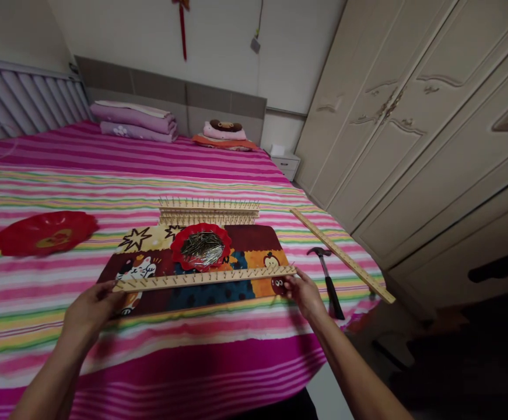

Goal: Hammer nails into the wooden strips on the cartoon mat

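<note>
Pale wooden strip (pixel 203 279) studded with nails crosses our head-camera view, our left hand (pixel 91 312) and right hand (pixel 305 294) well apart, pinching its two ends over a patchwork mat (pixel 210 294); a red dish (pixel 175 248) of nails sits just beyond, a hammer (pixel 327 280) to our right.

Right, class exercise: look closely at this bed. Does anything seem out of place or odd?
Yes: a hammer and a long wooden strip lie on the striped bedspread, an unusual place for workshop tools. The strip also sits askew, with its near end appearing to jut past the bed's edge.
</note>
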Motion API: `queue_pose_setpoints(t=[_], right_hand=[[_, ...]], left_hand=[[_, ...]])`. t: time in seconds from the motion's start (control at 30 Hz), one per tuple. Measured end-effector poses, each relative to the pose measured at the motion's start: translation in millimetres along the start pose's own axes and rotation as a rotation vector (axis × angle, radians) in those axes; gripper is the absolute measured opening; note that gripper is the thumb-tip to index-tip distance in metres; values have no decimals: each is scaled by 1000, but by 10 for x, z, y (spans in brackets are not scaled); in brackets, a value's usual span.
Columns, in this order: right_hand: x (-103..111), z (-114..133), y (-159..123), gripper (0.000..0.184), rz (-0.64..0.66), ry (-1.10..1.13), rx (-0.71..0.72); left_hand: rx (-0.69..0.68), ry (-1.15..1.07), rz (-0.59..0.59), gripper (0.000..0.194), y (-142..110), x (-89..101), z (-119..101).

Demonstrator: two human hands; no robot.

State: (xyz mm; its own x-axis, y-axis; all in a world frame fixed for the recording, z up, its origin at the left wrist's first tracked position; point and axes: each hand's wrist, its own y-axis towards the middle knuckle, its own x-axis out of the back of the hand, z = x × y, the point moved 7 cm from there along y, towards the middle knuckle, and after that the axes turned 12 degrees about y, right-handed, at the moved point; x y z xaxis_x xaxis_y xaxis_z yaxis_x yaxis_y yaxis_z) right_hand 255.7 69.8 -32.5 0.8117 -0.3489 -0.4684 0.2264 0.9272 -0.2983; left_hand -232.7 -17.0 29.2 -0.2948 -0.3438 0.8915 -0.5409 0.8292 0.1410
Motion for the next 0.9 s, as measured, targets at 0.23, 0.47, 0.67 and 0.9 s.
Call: queue_pose_setpoints(t=[0.23,0.47,0.67,0.9], right_hand=[[-133,-101,-13,38,57,-272,-81],[-246,297,-288,33,83,-507,256],[-1452,344,-817,36,642,-1357,745],[-2057,-225,-582,28,882,-1905,579]], left_hand=[[231,-134,194,34,53,-28,156],[244,-70,-2,39,-294,-20,461],[-232,-129,42,33,-1103,-553,-129],[-540,69,-211,28,-1611,-783,-214]])
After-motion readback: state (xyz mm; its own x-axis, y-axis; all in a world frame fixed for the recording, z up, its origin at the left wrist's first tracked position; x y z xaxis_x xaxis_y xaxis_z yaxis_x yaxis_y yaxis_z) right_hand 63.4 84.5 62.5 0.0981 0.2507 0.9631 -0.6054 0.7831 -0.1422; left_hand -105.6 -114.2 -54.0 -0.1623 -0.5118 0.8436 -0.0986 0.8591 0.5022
